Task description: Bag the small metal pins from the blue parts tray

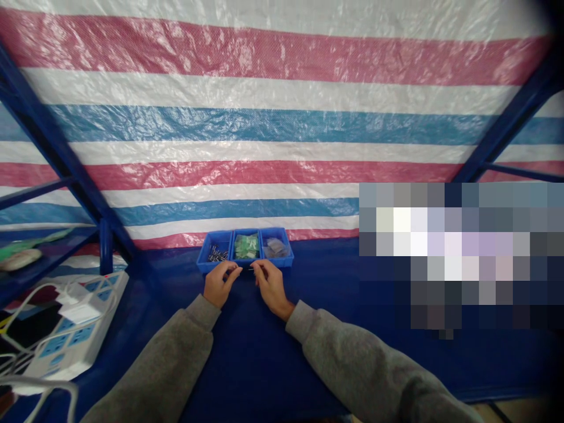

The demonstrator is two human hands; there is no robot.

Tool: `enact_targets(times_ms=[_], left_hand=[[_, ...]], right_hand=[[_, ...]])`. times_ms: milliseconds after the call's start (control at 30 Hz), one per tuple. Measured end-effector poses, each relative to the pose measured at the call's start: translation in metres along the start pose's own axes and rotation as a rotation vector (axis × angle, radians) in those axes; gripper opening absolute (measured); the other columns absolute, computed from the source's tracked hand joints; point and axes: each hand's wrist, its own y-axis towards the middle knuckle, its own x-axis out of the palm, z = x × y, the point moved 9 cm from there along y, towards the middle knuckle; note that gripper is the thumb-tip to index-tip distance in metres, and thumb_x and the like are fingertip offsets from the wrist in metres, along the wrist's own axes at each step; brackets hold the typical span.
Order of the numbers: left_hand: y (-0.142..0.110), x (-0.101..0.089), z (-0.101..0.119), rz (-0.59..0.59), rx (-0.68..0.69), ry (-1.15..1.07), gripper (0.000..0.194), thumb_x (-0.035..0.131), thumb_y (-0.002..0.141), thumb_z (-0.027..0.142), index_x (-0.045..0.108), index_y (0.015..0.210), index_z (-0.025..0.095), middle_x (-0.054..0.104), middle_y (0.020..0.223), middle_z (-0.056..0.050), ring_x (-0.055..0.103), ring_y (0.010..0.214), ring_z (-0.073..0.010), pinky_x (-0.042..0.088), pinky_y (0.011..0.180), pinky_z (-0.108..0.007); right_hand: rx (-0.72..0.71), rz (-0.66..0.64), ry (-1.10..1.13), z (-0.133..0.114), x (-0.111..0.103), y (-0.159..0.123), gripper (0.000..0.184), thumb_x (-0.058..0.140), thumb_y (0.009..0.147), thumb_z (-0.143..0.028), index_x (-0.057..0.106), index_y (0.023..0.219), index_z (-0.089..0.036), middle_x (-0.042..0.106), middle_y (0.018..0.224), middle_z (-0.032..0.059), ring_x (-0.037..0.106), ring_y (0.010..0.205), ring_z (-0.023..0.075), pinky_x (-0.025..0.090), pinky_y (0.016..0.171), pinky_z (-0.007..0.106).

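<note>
My left hand point(218, 284) is in front of the left blue bin, thumb and fingertips pinched together. Whatever sits in that pinch is too small to make out. Close by on the right, my right hand point(271, 286) is also pinched, with a tiny thin light-coloured piece at its fingertips. A narrow gap separates the two hands. Just behind them stand three joined blue bins point(288, 254). Small dark and silvery metal parts point(218, 254) lie in the left one. Green pieces point(247, 246) fill the middle one, and clear small plastic bags point(276, 247) the right one.
A white power strip point(94, 341) with plugged-in adapter and cables lies at the left on the blue table point(259, 364). Blue metal frame posts point(66, 147) rise at both sides. Behind hangs a striped plastic sheet point(264, 129). The right side is pixelated.
</note>
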Motion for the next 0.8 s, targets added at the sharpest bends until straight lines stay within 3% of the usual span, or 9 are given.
enact_targets(times_ms=[233,433,567,800], left_hand=[[0.000,0.004,0.011,-0.049,0.146,0.055,0.020,0.048,0.088,0.027,0.066,0.092,0.019,0.065,0.083,-0.004,0.061,0.080,-0.0151,0.048,0.078,-0.028],[0.000,0.000,0.000,0.007,0.063,0.016,0.019,0.052,0.085,0.032,0.064,0.091,0.018,0.067,0.084,-0.003,0.062,0.075,-0.0137,0.048,0.074,-0.025],[-0.001,0.000,-0.008,0.011,-0.021,0.004,0.022,0.055,0.083,0.035,0.061,0.093,0.018,0.064,0.068,0.002,0.059,0.057,-0.0102,0.046,0.061,-0.020],[-0.003,0.003,-0.015,0.003,-0.083,-0.029,0.022,0.056,0.081,0.036,0.059,0.095,0.019,0.061,0.062,0.004,0.057,0.054,-0.0098,0.046,0.058,-0.020]], right_hand=[[-0.003,0.014,0.007,-0.002,-0.001,0.000,0.030,0.038,0.091,-0.037,0.062,0.088,-0.018,0.060,0.075,0.0022,0.054,0.064,0.0128,0.042,0.058,0.022],[-0.033,-0.003,-0.005,-0.005,-0.001,0.000,0.028,0.041,0.090,-0.035,0.062,0.088,-0.018,0.060,0.077,0.0027,0.054,0.066,0.0130,0.042,0.059,0.022],[-0.112,-0.092,-0.003,-0.012,0.007,-0.001,0.020,0.050,0.087,-0.032,0.063,0.088,-0.018,0.058,0.076,0.0021,0.053,0.065,0.0123,0.041,0.060,0.022],[-0.176,-0.215,-0.043,-0.017,0.020,-0.004,0.016,0.053,0.085,-0.029,0.063,0.078,-0.018,0.056,0.072,0.0009,0.050,0.062,0.0116,0.040,0.059,0.022]])
